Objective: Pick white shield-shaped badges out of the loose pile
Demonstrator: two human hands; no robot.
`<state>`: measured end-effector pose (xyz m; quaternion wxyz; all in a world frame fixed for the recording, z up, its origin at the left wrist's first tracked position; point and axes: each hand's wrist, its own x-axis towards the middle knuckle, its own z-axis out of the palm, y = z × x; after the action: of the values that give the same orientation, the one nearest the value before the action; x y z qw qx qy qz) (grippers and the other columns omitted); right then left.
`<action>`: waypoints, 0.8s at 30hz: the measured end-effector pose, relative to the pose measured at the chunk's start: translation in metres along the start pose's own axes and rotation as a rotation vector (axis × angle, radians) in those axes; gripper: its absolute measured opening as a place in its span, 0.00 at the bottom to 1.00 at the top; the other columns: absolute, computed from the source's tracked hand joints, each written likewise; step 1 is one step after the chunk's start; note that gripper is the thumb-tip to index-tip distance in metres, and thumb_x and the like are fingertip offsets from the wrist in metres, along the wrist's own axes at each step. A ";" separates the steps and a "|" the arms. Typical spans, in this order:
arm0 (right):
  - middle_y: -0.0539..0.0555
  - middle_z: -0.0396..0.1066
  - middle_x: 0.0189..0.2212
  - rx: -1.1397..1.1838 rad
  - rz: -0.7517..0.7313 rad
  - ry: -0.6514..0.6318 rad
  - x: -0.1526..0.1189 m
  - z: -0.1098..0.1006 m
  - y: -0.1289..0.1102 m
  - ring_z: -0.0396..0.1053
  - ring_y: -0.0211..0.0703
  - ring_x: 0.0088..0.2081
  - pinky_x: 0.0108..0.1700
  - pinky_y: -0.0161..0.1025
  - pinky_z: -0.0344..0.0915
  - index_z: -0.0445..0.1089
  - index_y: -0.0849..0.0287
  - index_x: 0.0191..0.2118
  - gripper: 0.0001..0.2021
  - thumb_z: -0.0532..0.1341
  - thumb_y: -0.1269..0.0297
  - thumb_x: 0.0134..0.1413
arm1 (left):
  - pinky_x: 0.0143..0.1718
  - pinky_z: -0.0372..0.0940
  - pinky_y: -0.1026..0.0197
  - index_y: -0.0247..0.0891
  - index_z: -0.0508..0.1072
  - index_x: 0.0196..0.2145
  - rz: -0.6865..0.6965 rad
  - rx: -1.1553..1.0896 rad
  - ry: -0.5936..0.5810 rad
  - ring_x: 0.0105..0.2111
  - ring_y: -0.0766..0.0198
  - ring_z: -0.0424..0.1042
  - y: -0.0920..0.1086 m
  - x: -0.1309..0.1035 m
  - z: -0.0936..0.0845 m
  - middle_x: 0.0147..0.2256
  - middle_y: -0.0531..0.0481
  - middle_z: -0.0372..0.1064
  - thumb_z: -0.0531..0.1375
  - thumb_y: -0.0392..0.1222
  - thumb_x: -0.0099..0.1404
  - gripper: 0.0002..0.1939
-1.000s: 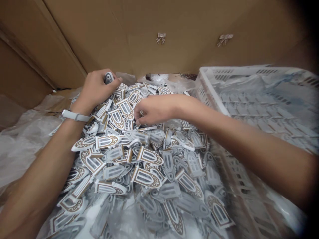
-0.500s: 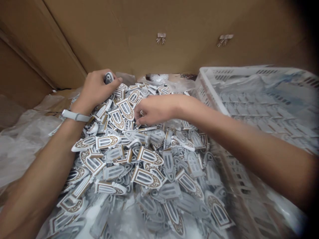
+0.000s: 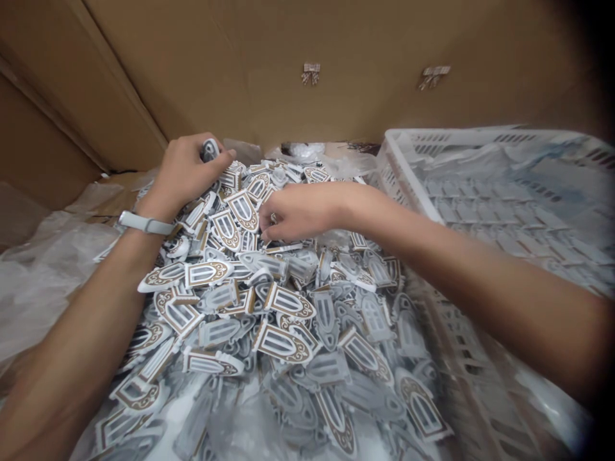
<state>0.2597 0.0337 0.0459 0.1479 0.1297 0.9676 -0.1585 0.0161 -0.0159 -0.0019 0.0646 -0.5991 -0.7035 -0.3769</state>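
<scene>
A large heap of small arched window-shaped pieces (image 3: pixel 283 342), white and grey with gold-brown scrollwork on many, lies in front of me. At the heap's far left edge, my left hand (image 3: pixel 185 169) is closed around one arched window piece (image 3: pixel 210 150), whose rounded grey-and-white end shows between thumb and fingers. My right hand (image 3: pixel 293 211) reaches into the middle of the heap with its fingers curled down among the pieces. Something small shows at its fingers, but what they grip is hidden. A scrollwork piece (image 3: pixel 243 211) lies just left of those fingertips.
To the right stands a white plastic crate (image 3: pixel 408 173) with rows of similar pieces under clear film. Crumpled plastic bags (image 3: pixel 38 282) lie at the left. A cardboard wall (image 3: pixel 230 77) closes off the back, with two small bow-shaped ornaments (image 3: pixel 311 73) on it.
</scene>
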 end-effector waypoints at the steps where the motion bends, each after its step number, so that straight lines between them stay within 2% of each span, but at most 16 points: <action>1: 0.55 0.78 0.40 0.002 -0.008 -0.001 0.000 0.000 0.000 0.71 0.43 0.39 0.45 0.44 0.64 0.82 0.61 0.52 0.14 0.61 0.64 0.69 | 0.38 0.58 0.58 0.35 0.80 0.34 0.005 0.000 0.001 0.34 0.63 0.69 0.000 0.000 0.000 0.32 0.49 0.76 0.64 0.56 0.68 0.19; 6: 0.55 0.78 0.41 0.001 0.000 -0.011 -0.001 -0.001 -0.001 0.72 0.43 0.40 0.46 0.44 0.64 0.82 0.62 0.52 0.15 0.61 0.64 0.69 | 0.38 0.57 0.59 0.34 0.79 0.34 0.003 0.013 0.005 0.33 0.64 0.69 0.000 -0.001 0.001 0.31 0.50 0.75 0.64 0.55 0.68 0.19; 13: 0.54 0.79 0.41 -0.013 0.007 -0.007 -0.001 -0.002 -0.003 0.72 0.43 0.41 0.45 0.44 0.64 0.82 0.61 0.52 0.14 0.61 0.65 0.70 | 0.42 0.63 0.58 0.35 0.80 0.35 0.001 0.025 0.010 0.34 0.62 0.71 -0.001 0.000 0.001 0.32 0.49 0.76 0.64 0.56 0.68 0.19; 24: 0.56 0.78 0.40 -0.009 0.011 -0.029 -0.002 -0.002 -0.004 0.71 0.43 0.40 0.47 0.44 0.66 0.82 0.64 0.49 0.13 0.60 0.65 0.70 | 0.43 0.64 0.57 0.34 0.80 0.35 -0.004 0.013 0.013 0.33 0.63 0.70 -0.001 0.001 0.001 0.31 0.49 0.75 0.64 0.58 0.67 0.21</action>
<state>0.2593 0.0300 0.0494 0.1632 0.1319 0.9653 -0.1554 0.0156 -0.0145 -0.0030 0.0724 -0.5947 -0.7067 -0.3762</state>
